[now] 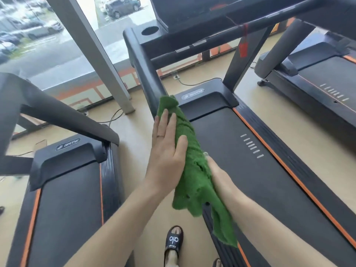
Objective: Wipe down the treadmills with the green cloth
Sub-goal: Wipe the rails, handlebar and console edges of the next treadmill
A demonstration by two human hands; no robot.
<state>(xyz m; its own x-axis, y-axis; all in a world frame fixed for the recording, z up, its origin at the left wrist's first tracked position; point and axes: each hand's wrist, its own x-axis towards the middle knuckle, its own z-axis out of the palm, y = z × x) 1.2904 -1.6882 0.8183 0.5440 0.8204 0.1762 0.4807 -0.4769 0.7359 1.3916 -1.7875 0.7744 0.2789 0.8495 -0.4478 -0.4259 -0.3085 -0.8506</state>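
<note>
While hands [169,151] sandwich nubby green cloth [192,170], handrail [146,74] seems matte.

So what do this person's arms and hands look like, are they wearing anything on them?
Both forearms are bare, with no sleeves or gloves in view. The left hand wears a thin ring on one finger. The right hand is mostly hidden; nothing worn shows on it.
</note>
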